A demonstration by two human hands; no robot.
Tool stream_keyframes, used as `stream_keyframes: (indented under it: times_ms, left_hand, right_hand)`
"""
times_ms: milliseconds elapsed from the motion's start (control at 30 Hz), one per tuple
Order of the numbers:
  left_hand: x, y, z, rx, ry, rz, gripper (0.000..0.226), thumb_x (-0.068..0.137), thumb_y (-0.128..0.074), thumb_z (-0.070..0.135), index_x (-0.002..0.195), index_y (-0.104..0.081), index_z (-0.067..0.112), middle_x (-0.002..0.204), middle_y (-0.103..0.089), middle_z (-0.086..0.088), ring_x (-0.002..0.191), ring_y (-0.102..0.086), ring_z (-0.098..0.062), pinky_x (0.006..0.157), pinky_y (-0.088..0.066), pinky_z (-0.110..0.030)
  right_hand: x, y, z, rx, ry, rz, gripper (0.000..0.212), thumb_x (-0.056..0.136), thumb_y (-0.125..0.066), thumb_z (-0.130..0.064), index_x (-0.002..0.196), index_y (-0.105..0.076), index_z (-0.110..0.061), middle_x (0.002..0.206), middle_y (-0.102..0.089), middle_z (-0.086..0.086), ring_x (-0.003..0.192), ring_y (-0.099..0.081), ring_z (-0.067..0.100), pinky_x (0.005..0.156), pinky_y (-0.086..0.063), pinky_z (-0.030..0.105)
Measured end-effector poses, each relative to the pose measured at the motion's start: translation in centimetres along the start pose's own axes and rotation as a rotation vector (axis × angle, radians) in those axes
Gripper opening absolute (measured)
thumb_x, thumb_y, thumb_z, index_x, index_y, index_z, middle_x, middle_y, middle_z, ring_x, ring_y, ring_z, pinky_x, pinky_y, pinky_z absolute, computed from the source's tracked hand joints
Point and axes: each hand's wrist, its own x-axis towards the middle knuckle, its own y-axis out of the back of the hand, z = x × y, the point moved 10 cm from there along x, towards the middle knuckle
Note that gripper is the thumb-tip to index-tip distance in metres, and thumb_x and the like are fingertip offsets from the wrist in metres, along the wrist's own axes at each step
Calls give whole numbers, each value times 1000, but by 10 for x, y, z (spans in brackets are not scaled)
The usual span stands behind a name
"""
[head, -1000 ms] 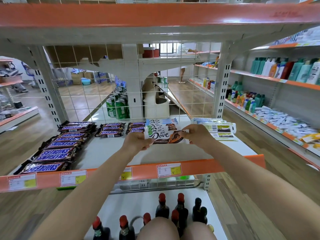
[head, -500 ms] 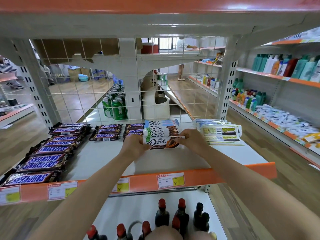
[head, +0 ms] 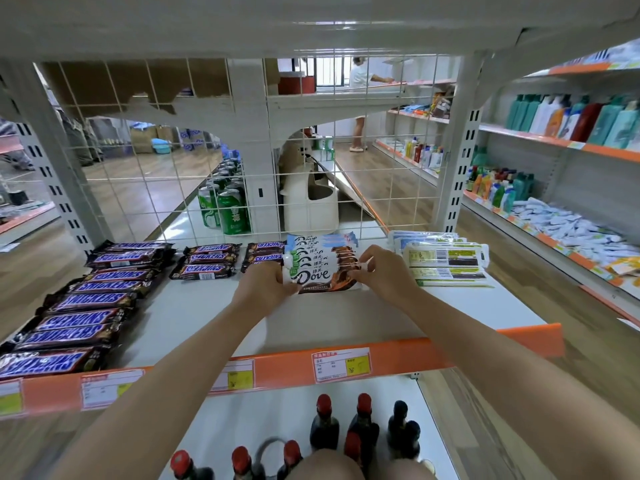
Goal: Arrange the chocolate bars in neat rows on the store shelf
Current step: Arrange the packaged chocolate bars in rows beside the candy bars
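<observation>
Orange edging fronts the white shelf (head: 194,317). Beyond it, the left hand (head: 265,284) and right hand (head: 381,275) pinch opposite ends of the nearest Dove bar (head: 323,277), which fronts a Dove row at mid-shelf. Snickers bars (head: 76,303) line the left.

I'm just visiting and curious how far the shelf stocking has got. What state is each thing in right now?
Front Dove bar: flat on the shelf, gripped at both ends.
Left hand: holds the bar's left end.
Right hand: pinches the bar's right end.
Dove row: overlapping, running back toward the wire grid.
Snickers bars: lying flat in rows.
White packets: stacked, label side up.
Sauce bottles: upright, capped, on the shelf below.
</observation>
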Motion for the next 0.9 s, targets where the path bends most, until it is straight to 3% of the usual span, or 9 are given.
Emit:
stream_keyframes:
  times_ms: [100, 200, 267, 333, 500, 900]
  left_hand:
    - [-6, 6, 4, 66, -23, 32, 32, 79, -69, 40, 83, -51, 14, 77, -53, 0, 73, -50, -18, 53, -32, -27]
    - [-12, 10, 16, 190, -138, 88, 45, 80, -66, 41, 111, -54, 10, 110, -55, -7, 103, -50, -26, 76, -43, -32]
    - [-16, 13, 27, 229, -214, 137, 50, 83, -64, 41, 120, -53, 9, 121, -51, -8, 115, -45, -26, 91, -41, -35]
    - [-22, 16, 42, 218, -286, 174, 44, 88, -58, 37, 120, -54, 7, 121, -51, -9, 117, -44, -27, 95, -37, -34]
    - [-40, -1, 92, 218, -431, 118, 34, 95, -46, 33, 110, -56, 4, 115, -54, -11, 110, -47, -27, 84, -40, -33]
    - [-58, -74, 185, 307, -489, -12, 43, 94, -43, 43, 116, -51, 7, 124, -53, -9, 117, -48, -24, 91, -40, -34]
  right_hand:
    - [-2, 3, -5, -54, 43, 26, 39, 83, -69, -33, 112, -57, -10, 106, -59, 8, 85, -51, 14, 71, -38, 26]
    - [-7, 10, -8, -86, 87, 72, 38, 86, -64, -32, 116, -56, -11, 116, -56, 9, 99, -56, 22, 79, -44, 29]
    - [-12, 16, -11, -142, 117, 90, 37, 89, -60, -31, 120, -55, -11, 121, -56, 10, 105, -57, 25, 83, -46, 33]
    - [-17, 21, -13, -199, 139, 89, 38, 92, -55, -30, 124, -53, -10, 122, -56, 10, 106, -58, 26, 83, -47, 33]
    - [-34, 25, 0, -360, 146, -11, 42, 96, -47, -30, 131, -45, -8, 127, -53, 11, 114, -54, 28, 87, -46, 35]
    - [-57, 93, 92, -530, 22, 5, 35, 91, -51, -27, 122, -50, -11, 124, -53, 5, 111, -54, 28, 84, -48, 37]
